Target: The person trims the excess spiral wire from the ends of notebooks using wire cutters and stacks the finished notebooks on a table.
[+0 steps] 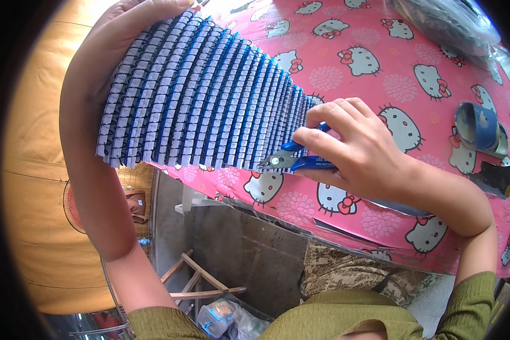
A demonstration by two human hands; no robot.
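Note:
A large ribbed stack (181, 102), made of many rows of small white squares with blue strips and dark cords between them, slants across the table. My left hand (147, 14) grips its far left end with the thumb over the top edge; the other fingers are mostly out of view. In my right hand (357, 139) is a pair of blue-handled wire cutters (279, 161), fingers wrapped round the handles. Their metal jaws reach the stack's near edge; whether they touch a cord is too small to tell.
The table (368, 85) has a pink cover printed with white cat faces. A roll of blue tape (476, 126) and dark scraps (497, 180) lie at the right, clear plastic bags (445, 25) at the far right. Below are a wooden rack (204, 277) and a plastic box (216, 318).

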